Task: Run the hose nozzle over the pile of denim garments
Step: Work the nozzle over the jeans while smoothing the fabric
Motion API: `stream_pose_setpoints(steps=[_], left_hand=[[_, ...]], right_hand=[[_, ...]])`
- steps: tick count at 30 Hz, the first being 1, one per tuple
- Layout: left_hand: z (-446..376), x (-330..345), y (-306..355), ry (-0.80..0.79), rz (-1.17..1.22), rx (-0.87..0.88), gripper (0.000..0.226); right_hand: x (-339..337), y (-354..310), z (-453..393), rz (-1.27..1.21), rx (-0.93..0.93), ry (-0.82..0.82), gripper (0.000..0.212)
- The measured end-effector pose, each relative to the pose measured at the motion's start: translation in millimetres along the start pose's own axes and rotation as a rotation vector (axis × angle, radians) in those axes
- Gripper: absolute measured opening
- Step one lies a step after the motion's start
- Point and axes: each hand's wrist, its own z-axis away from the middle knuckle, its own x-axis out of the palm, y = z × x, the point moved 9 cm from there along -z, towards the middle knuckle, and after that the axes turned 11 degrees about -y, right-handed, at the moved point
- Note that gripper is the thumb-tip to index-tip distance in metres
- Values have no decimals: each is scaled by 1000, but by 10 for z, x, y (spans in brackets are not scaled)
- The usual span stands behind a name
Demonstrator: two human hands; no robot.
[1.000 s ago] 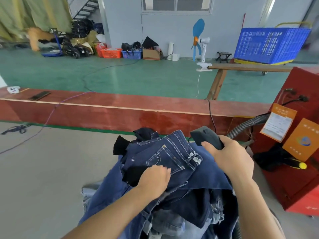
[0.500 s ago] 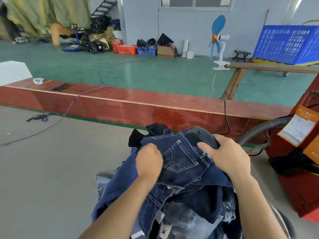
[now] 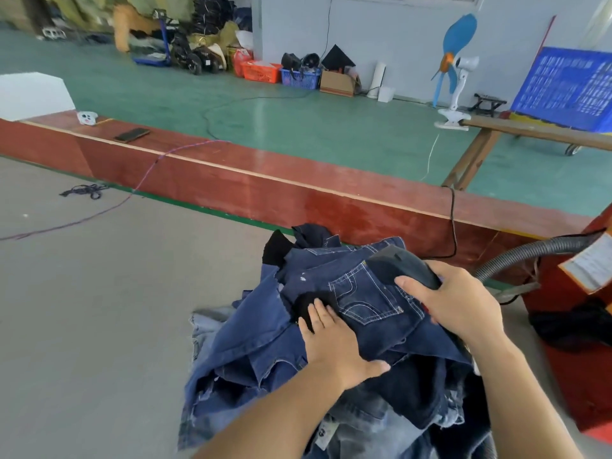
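Observation:
A pile of dark blue denim garments (image 3: 251, 356) lies on the grey table in front of me, a back pocket with white stitching facing up on top. My right hand (image 3: 463, 303) grips the dark grey hose nozzle (image 3: 397, 263), whose head rests on the top garment near that pocket. A ribbed grey hose (image 3: 530, 253) runs from the nozzle to the right. My left hand (image 3: 334, 342) lies flat on the denim with fingers spread, pressing the top garment just left of the pocket.
A red machine (image 3: 583, 329) with orange labels stands at the right, dark cloth on it. A long red-brown board (image 3: 298, 190) runs behind the pile, with a phone (image 3: 131, 135) on it. A clip fan (image 3: 453, 67) and a blue crate (image 3: 566, 87) stand farther back.
My left hand went from a closed grip on the top jeans to lying flat with fingers spread. The nozzle stayed on the top garment. The camera view turned left.

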Motion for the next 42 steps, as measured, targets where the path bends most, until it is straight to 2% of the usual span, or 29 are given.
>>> stream_pose_setpoints(steps=[2, 6, 10, 13, 15, 17, 19, 21, 25, 27, 30, 38, 40, 42], left_hand=[[-13, -63, 47, 52, 0, 41, 126], [-54, -200, 47, 129, -108, 108, 90], [11, -386, 123, 193, -241, 118, 78], [119, -486, 421, 250, -324, 234, 66], [153, -317, 557, 164, -405, 222, 61], [173, 8, 524, -56, -566, 81, 61], [228, 239, 489, -223, -636, 13, 76], [272, 276, 492, -250, -519, 29, 87], [309, 301, 359, -243, -247, -21, 95], [326, 386, 321, -273, -166, -48, 105], [363, 446, 361, -280, -60, -42, 108], [432, 344, 329, -217, 498, -71, 113], [432, 286, 302, -191, 560, -70, 108], [432, 244, 291, -186, 500, -47, 98]], right_hand=[[-3, 7, 3, -5, -4, 7, 27], [-96, 96, 8, -34, -1, 49, 26], [-247, 214, 27, -71, 15, 125, 27], [-344, 284, 63, -95, 36, 178, 30], [-379, 284, 82, -99, 36, 192, 31], [-371, 251, 87, -103, 23, 176, 29], [-323, 210, 68, -99, -12, 124, 27], [-241, 151, 53, -93, -63, 45, 23], [28, -61, 60, -57, -181, -167, 20], [175, -150, 78, -29, -208, -268, 22], [311, -207, 113, 32, -209, -369, 21], [310, -87, 136, 139, -110, -441, 31], [266, -58, 136, 151, -95, -417, 32], [191, -38, 135, 137, -83, -372, 30]])
